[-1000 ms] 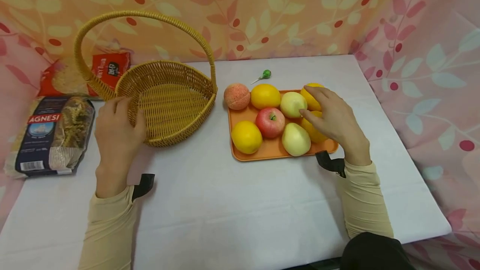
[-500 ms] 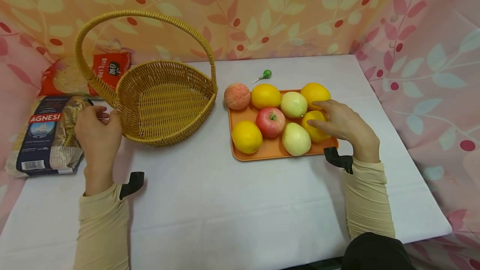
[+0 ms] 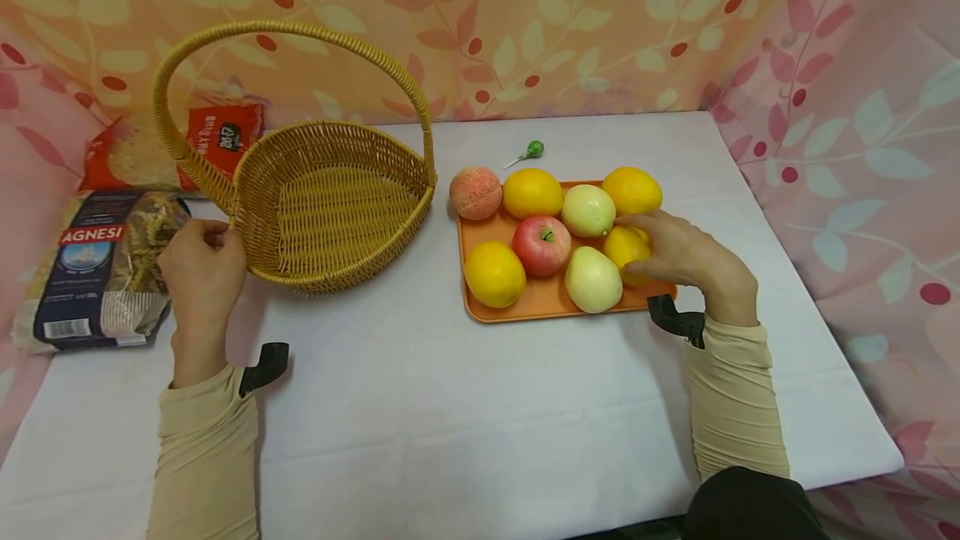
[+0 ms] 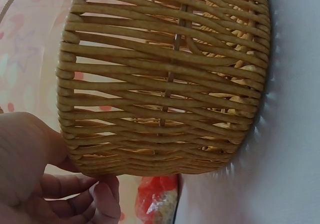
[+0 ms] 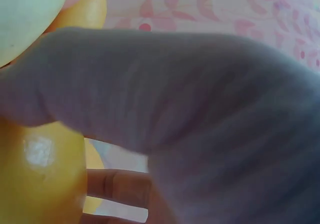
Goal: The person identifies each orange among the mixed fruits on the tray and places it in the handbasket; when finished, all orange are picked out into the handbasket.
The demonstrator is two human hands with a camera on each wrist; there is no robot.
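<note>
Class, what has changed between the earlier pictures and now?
The left hand shifted left, now pinching the golden, handled wicker basket by its rim. The right hand moved right and now holds the round, glossy yellow fruit nearest it. The basket and orange rectangular tray stayed put.

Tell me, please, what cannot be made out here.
Part of the yellow fruit the right hand grips: covered by that hand, head view.
Part of the red packet: behind the basket, head view.
Rest of the left hand: cut off by left edge, left wrist view.
Any print on the lollipop: too small, head view.
</note>
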